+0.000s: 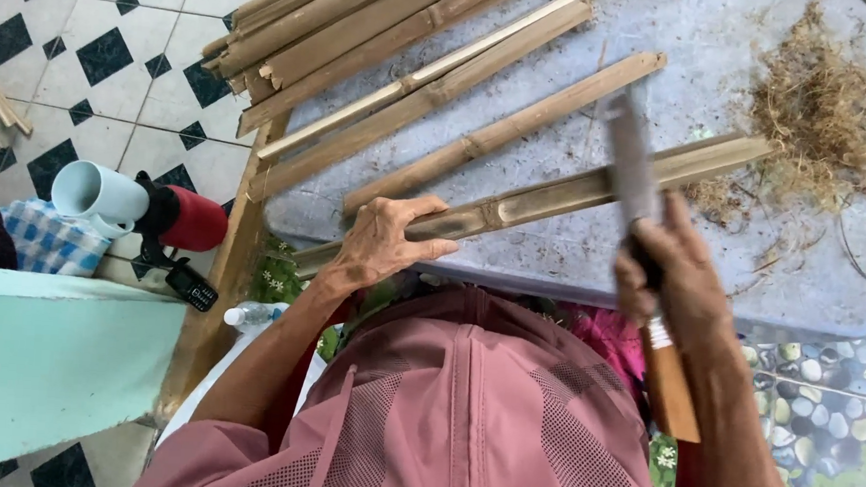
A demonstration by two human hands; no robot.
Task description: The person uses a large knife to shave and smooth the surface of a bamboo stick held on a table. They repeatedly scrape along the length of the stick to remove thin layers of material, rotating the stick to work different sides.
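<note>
My left hand (385, 239) grips a long split bamboo strip (556, 194) lying across a grey board (732, 262), its near end jutting over the board's front edge. My right hand (673, 276) is closed on a knife with a wooden handle (671, 388); the blurred blade (631, 155) rises above the strip, near its middle. A pink cap brim (463, 406) fills the lower centre of the view.
More bamboo strips (412, 92) lie across the board's far left, several stacked at the corner (296, 25). A heap of dry shavings (812, 106) sits at the right. Left, on tiled floor: a pale cup (95, 193), a red flask (189, 219), a turquoise surface (35, 360).
</note>
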